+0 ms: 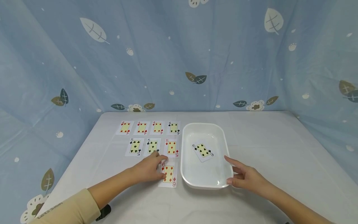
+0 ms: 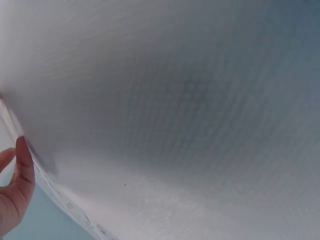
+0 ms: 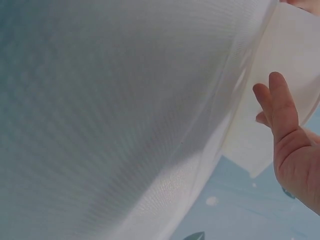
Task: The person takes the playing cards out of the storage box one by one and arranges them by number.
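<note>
The left hand (image 1: 149, 169) lies on the white table (image 1: 279, 161) with its fingers resting on the left edge of the six of diamonds (image 1: 169, 174), which lies face up at the near end of the card layout; whether the fingers pinch the card or only press it cannot be told. The right hand (image 1: 247, 177) is well apart from the left, its fingers straight and spread, fingertips touching the near right rim of the white tray (image 1: 205, 127). Inside the tray a six of spades (image 1: 203, 150) lies face up and turned at an angle. Just left of the tray, beyond the six of diamonds, a row holds the five of clubs (image 1: 135, 146), the five of spades (image 1: 152, 146) and the five of diamonds (image 1: 172, 147). The far row holds three red fours (image 1: 141, 127) and the four of spades (image 1: 173, 127). A blue leaf-patterned cloth (image 1: 179, 56) hangs behind and beside the table.
</note>
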### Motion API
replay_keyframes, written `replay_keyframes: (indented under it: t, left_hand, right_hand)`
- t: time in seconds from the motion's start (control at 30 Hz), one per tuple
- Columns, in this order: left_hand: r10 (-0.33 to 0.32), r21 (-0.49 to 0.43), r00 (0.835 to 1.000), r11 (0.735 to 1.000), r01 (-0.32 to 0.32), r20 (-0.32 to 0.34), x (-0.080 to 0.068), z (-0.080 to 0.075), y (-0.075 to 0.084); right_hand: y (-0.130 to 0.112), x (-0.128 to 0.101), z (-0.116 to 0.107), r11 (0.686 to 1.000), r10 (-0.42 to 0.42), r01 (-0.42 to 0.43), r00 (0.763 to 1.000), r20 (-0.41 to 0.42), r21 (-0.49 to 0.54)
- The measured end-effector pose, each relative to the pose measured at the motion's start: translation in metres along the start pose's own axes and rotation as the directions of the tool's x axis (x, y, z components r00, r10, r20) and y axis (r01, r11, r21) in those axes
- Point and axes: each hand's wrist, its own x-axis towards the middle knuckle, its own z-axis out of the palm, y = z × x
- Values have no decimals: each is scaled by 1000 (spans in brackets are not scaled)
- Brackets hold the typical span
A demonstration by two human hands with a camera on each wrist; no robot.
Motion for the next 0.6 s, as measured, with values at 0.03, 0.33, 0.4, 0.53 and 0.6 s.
replay_keyframes:
  t: [0.03, 0.33, 0.4, 0.53, 0.6]
  left_hand:
    - [-5, 11, 1000, 1000, 6, -9, 0, 0, 0]
    - [31, -89, 994, 995, -40, -104, 4, -11, 6]
    - [69, -102, 989, 991, -82, -129, 6, -16, 9]
    - [112, -131, 980, 982, -134, -162, 11, -31, 17]
    - [122, -151, 976, 977, -150, -179, 15, -40, 21]
  right_hand:
    - [0, 0, 0, 1000, -1, 1, 1000, 0, -3]
    - [0, 0, 1, 1000, -11, 11, 1000, 0, -9]
    - [0, 0, 1, 1000, -11, 11, 1000, -1, -7]
    - [0, -1, 1, 1000, -12, 12, 1000, -3, -7]
    - [0, -1, 1, 1000, -14, 14, 1000, -3, -10]
